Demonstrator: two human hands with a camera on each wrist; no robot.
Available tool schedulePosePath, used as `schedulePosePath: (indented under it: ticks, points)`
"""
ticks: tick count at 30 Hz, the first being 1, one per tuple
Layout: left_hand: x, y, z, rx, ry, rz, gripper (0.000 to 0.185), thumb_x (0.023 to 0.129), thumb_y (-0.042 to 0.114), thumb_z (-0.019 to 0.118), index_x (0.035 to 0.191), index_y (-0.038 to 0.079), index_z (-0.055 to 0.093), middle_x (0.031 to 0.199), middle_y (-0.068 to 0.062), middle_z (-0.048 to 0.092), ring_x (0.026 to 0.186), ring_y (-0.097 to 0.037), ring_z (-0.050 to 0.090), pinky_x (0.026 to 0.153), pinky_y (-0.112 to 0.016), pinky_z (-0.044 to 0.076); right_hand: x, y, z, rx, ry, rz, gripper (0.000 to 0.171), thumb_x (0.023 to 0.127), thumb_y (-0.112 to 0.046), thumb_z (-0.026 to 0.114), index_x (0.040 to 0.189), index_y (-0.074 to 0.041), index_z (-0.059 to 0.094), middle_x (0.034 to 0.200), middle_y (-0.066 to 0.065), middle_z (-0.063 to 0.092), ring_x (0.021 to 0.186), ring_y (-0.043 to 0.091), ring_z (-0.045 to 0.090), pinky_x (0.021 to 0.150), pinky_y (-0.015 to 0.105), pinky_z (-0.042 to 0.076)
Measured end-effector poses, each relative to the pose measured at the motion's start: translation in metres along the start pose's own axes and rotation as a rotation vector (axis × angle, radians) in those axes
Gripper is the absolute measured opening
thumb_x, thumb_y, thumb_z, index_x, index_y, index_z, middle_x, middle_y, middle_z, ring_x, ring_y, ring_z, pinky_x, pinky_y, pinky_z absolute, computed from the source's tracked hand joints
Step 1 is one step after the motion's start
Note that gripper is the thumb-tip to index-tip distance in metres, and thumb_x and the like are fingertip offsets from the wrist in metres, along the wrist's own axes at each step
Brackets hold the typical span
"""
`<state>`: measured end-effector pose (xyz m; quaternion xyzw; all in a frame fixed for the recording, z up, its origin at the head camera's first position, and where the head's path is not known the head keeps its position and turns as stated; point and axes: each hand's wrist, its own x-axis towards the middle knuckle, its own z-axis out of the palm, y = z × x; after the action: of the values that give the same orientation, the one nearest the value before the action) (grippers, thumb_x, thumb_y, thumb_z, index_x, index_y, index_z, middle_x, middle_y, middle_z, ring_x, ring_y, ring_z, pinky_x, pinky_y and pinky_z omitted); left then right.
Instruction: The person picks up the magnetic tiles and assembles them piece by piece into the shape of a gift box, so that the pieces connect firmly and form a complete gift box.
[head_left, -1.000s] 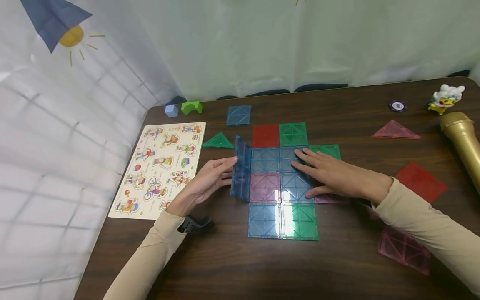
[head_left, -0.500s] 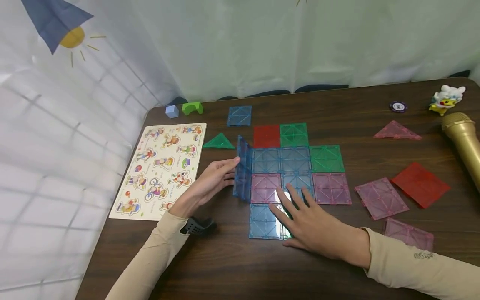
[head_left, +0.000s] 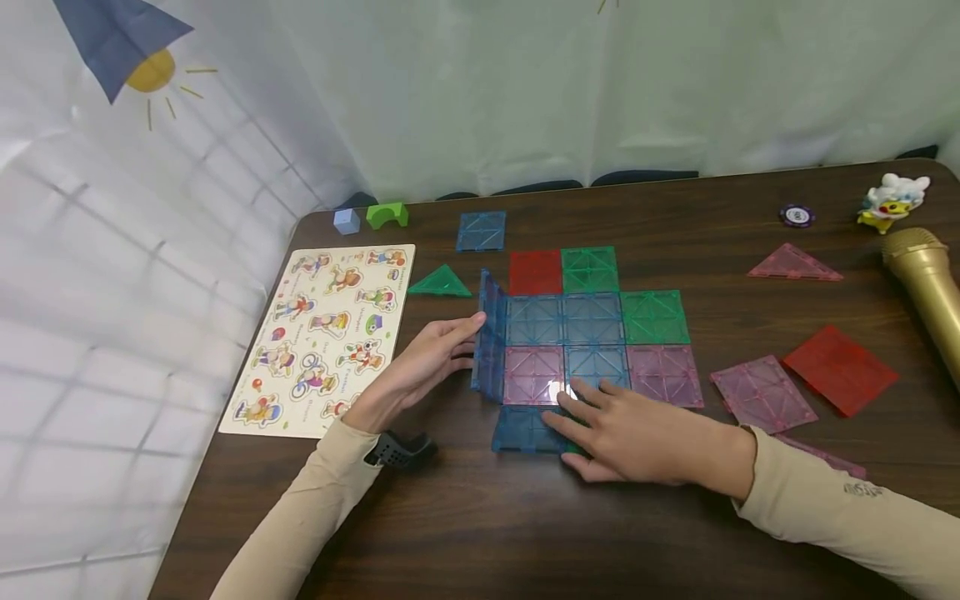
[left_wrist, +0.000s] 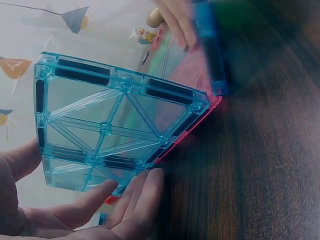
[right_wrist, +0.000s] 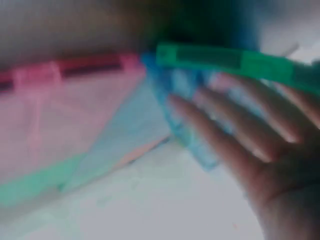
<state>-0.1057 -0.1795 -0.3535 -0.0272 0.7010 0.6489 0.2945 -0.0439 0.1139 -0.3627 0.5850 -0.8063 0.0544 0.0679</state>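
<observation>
Flat magnetic tiles lie joined on the table: blue tiles point(head_left: 534, 320), a pink tile point(head_left: 532, 375) and green ones among them. At their left side two blue tiles point(head_left: 491, 342) stand up as a wall. My left hand point(head_left: 427, 362) steadies that wall from outside, thumb and fingers touching it. Along the near side, a blue tile point(head_left: 527, 429) is tilted up from the table. A green tile point(right_wrist: 225, 57) beside it is raised too, mostly hidden by my right hand point(head_left: 637, 433) in the head view. Straight right fingers point(right_wrist: 240, 117) lie against these tiles.
Loose red point(head_left: 840, 371) and pink tiles point(head_left: 763, 394) lie to the right. A pink triangle point(head_left: 795, 263), a poker chip point(head_left: 797, 216), a figurine point(head_left: 894, 202) and a gold microphone point(head_left: 926, 292) are farther off. A picture puzzle board point(head_left: 322, 337) lies left, near a green triangle point(head_left: 441, 282).
My right hand has moved from the middle tiles to the near row, which has gone from flat to tilted up. The left hand keeps its place at the blue wall.
</observation>
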Motion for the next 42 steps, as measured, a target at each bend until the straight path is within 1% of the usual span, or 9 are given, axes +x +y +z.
schedulePosePath:
  ticks: [5, 8, 17, 20, 24, 28, 32, 37, 42]
  points:
    - [0.001, 0.002, 0.004, 0.017, 0.001, -0.002, 0.059, 0.113, 0.034, 0.047, 0.154, -0.009, 0.041, 0.148, -0.023, 0.054, 0.136, -0.032, 0.053, 0.113, -0.045, 0.046, 0.004, 0.020, -0.005, 0.252, 0.116, 0.019, 0.024, 0.109, -0.021, 0.054, 0.115, -0.005, 0.072, 0.092, -0.002, 0.071, 0.080, 0.009, 0.066, 0.070, 0.030, 0.059]
    - [0.002, 0.003, 0.007, 0.035, -0.002, 0.007, 0.057, 0.113, 0.034, 0.048, 0.151, -0.008, 0.046, 0.145, -0.022, 0.058, 0.133, -0.030, 0.056, 0.109, -0.042, 0.050, 0.007, 0.027, -0.007, 0.335, 0.126, 0.071, 0.017, 0.109, -0.018, 0.056, 0.108, -0.009, 0.071, 0.087, -0.005, 0.066, 0.076, 0.005, 0.061, 0.069, 0.029, 0.058]
    - [0.001, 0.008, 0.014, 0.131, -0.004, 0.057, 0.057, 0.113, 0.035, 0.047, 0.148, -0.010, 0.049, 0.140, -0.025, 0.061, 0.130, -0.033, 0.059, 0.103, -0.040, 0.054, 0.011, 0.031, -0.006, 0.363, 0.149, 0.085, 0.022, 0.111, -0.023, 0.054, 0.094, -0.015, 0.066, 0.077, -0.010, 0.058, 0.067, 0.002, 0.050, 0.061, 0.023, 0.050]
    - [0.001, 0.008, 0.015, 0.145, 0.020, 0.046, 0.057, 0.112, 0.035, 0.048, 0.147, -0.010, 0.050, 0.138, -0.024, 0.061, 0.129, -0.033, 0.060, 0.103, -0.040, 0.055, 0.010, 0.032, -0.008, 0.350, 0.131, 0.112, 0.022, 0.111, -0.025, 0.054, 0.103, -0.013, 0.071, 0.085, -0.007, 0.066, 0.074, 0.005, 0.060, 0.067, 0.029, 0.057]
    - [0.002, 0.006, 0.014, 0.158, 0.032, 0.035, 0.058, 0.112, 0.037, 0.049, 0.147, -0.009, 0.050, 0.138, -0.024, 0.062, 0.127, -0.033, 0.060, 0.103, -0.040, 0.055, -0.003, 0.043, -0.020, 0.327, 0.128, 0.242, 0.027, 0.108, -0.025, 0.058, 0.123, -0.008, 0.072, 0.109, 0.005, 0.074, 0.100, 0.020, 0.072, 0.087, 0.046, 0.060]
    - [0.003, 0.006, 0.013, 0.166, 0.034, 0.038, 0.057, 0.112, 0.037, 0.049, 0.147, -0.009, 0.050, 0.139, -0.023, 0.062, 0.129, -0.033, 0.060, 0.105, -0.041, 0.053, -0.032, 0.067, -0.031, 0.256, 0.120, 0.455, 0.034, 0.107, -0.025, 0.061, 0.132, -0.003, 0.067, 0.124, 0.018, 0.071, 0.116, 0.037, 0.067, 0.094, 0.059, 0.055]
    - [0.004, 0.006, 0.012, 0.155, 0.048, 0.059, 0.055, 0.111, 0.033, 0.052, 0.147, -0.008, 0.050, 0.143, -0.023, 0.060, 0.132, -0.033, 0.059, 0.110, -0.041, 0.049, -0.065, 0.094, -0.024, 0.201, 0.014, 0.643, 0.045, 0.108, -0.026, 0.060, 0.141, 0.004, 0.057, 0.132, 0.029, 0.065, 0.123, 0.049, 0.059, 0.097, 0.067, 0.048]
    - [0.004, 0.005, 0.014, 0.103, 0.047, 0.088, 0.053, 0.112, 0.027, 0.051, 0.149, -0.010, 0.047, 0.148, -0.025, 0.055, 0.135, -0.035, 0.056, 0.111, -0.041, 0.048, -0.088, 0.102, -0.011, 0.327, -0.066, 0.779, 0.055, 0.111, -0.030, 0.054, 0.153, 0.005, 0.043, 0.145, 0.036, 0.052, 0.130, 0.057, 0.050, 0.100, 0.073, 0.043]
    - [0.004, 0.003, 0.014, 0.078, 0.055, 0.082, 0.053, 0.111, 0.027, 0.053, 0.150, -0.010, 0.047, 0.148, -0.023, 0.055, 0.135, -0.034, 0.056, 0.111, -0.040, 0.048, -0.090, 0.099, -0.010, 0.532, 0.032, 0.801, 0.054, 0.111, -0.022, 0.054, 0.157, 0.002, 0.036, 0.151, 0.037, 0.046, 0.134, 0.058, 0.046, 0.100, 0.074, 0.042]
